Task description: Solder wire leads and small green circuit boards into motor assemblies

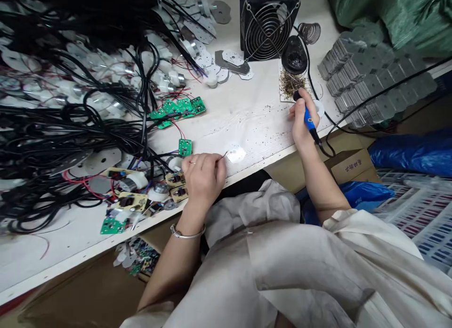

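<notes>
My right hand (304,118) is closed around a soldering iron (310,123) with a blue handle. Its front end is over a small tray of brown, crumbly debris (292,85); the tip itself cannot be made out. Near the table's front edge, my left hand (205,177) is closed in a pinch. A thin wire (225,154) pokes out from its fingertips toward a shiny white plate (236,153) lying flat on the table. Just beyond the left knuckles sits a small green circuit board (185,147) with wires attached.
Black cables (106,106) and wired parts are heaped on the left. More green circuit boards (180,109) lie by the heap. A black fan (270,28) stands at the back. Stacked grey plates (374,78) are at right, with a black cord (395,85) across them.
</notes>
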### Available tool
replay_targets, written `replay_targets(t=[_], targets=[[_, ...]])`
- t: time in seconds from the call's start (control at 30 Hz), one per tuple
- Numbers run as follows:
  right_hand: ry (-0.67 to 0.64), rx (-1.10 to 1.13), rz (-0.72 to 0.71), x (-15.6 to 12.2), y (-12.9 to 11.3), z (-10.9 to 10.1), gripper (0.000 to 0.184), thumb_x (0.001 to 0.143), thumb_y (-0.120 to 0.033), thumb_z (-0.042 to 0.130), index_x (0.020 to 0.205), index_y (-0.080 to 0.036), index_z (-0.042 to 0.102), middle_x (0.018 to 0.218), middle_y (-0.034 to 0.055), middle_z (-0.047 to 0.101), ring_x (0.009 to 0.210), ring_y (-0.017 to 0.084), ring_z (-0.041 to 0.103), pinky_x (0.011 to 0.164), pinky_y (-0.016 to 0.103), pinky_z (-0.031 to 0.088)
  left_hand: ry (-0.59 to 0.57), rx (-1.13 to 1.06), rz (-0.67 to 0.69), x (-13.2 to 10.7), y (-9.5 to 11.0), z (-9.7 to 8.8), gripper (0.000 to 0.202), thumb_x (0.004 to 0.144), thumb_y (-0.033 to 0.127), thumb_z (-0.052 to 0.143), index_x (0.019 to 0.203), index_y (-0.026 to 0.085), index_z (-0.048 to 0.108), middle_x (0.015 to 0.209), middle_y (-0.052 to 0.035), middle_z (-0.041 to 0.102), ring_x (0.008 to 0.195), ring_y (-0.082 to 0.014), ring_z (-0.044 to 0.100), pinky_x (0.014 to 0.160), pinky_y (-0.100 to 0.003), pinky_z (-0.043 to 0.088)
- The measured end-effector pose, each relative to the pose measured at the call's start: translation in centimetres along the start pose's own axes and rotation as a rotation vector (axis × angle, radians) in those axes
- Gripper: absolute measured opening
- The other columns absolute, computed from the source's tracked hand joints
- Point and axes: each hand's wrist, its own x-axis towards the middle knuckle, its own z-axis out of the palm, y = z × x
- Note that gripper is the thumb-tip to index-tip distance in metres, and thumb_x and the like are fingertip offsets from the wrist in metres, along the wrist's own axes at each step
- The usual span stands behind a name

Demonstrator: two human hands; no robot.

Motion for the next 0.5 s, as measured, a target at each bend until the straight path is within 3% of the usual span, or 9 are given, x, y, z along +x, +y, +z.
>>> replay_targets(t=[0.07,0.13,0.23,0.5], targets=[[0.140,0.020,0.117,1.3,1.0,0.3,0.074,0.094,-0.077,0.038,0.141,-0.022,0.052,0.113,0.0074,0.072,0.077,0.014,0.064,0.074,0.033,0.056,0.013,-0.010,0.001,0.0,0.0,0.1,0.014,0.100,0.026,0.057,0.089,0.022,0.064,0.080,-0.0032,0.072,0.077,-0.0216,0.063,0.086,-0.038,0.039],[0.125,0.047,0.186,2.2,1.6,0.7,0.077,0.091,-0.080,0.041,0.141,-0.023,0.052,0.105,0.0050,0.074,0.075,0.014,0.063,0.076,0.033,0.056,0.028,-0.026,0.001,0.0,0.0,0.2,0.013,0.100,0.026,0.059,0.089,0.022,0.065,0.081,-0.0024,0.072,0.076,-0.0208,0.063,0.087,-0.038,0.038],[0.048,0.044,0.169,2.7,2.4,1.2,0.073,0.095,-0.076,0.038,0.146,-0.025,0.045,0.100,0.0020,0.075,0.083,0.015,0.066,0.084,0.032,0.055,0.045,-0.044,-0.005,0.1,0.0,0.2,0.013,0.100,0.026,0.061,0.089,0.022,0.067,0.081,-0.0019,0.073,0.076,-0.0207,0.064,0.087,-0.038,0.038],[0.155,0.038,0.066,2.9,3.2,1.6,0.063,0.093,-0.074,0.050,0.131,-0.025,0.059,0.103,-0.0009,0.075,0.070,0.007,0.062,0.072,0.025,0.055,0.050,-0.074,-0.014,0.3,0.1,0.2,0.011,0.096,0.022,0.066,0.084,0.022,0.067,0.076,0.0003,0.072,0.072,-0.0193,0.065,0.085,-0.038,0.037]])
